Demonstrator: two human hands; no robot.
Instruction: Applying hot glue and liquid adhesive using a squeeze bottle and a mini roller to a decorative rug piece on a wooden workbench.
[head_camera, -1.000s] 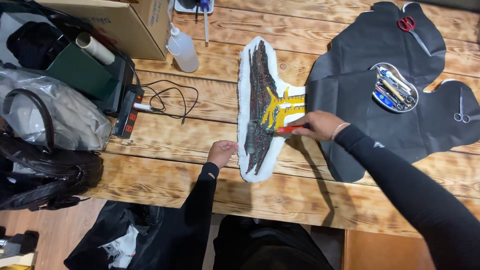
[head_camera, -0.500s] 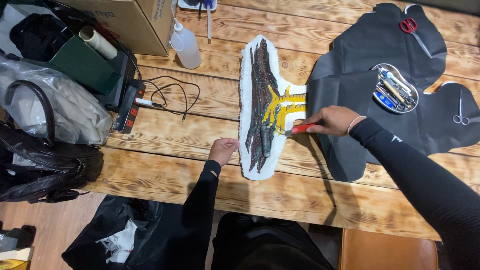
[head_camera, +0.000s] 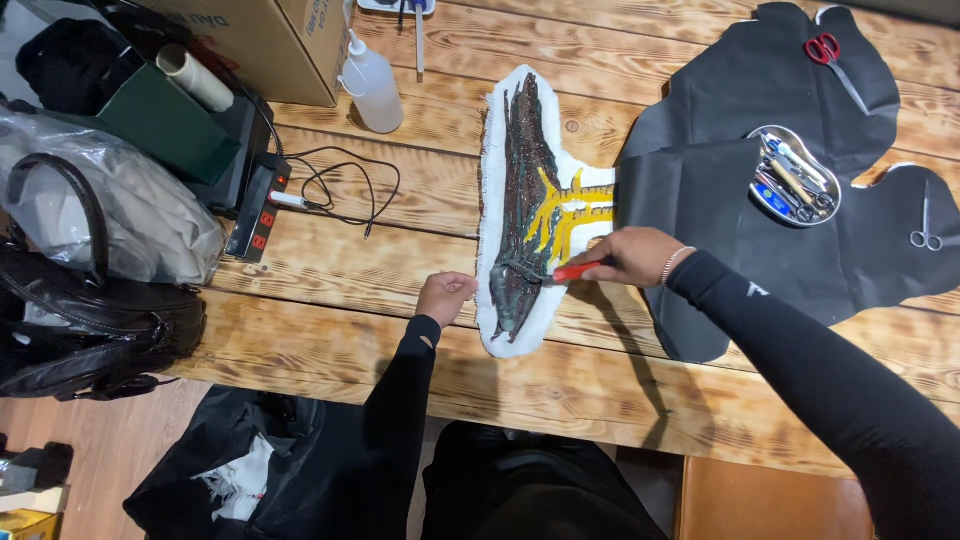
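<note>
A long white fabric piece (head_camera: 492, 180) with dark brown beadwork and yellow branching lines lies on the wooden table (head_camera: 330, 330). My left hand (head_camera: 445, 297) rests at the piece's lower left edge, fingers curled against it. My right hand (head_camera: 632, 257) grips a red-handled tool (head_camera: 574, 271) whose tip touches the dark beadwork near the lower end.
Black sheet material (head_camera: 720, 190) covers the right of the table, with a metal tray of tools (head_camera: 795, 188), red scissors (head_camera: 828, 52) and small silver scissors (head_camera: 925, 225) on it. A squeeze bottle (head_camera: 370, 85), cardboard box (head_camera: 275, 40), power strip (head_camera: 262, 215) and bags (head_camera: 90, 290) sit left.
The camera view shifted slightly. My right hand with the red tool stays at the beadwork, moving a little along it; my left hand holds its place at the edge.
</note>
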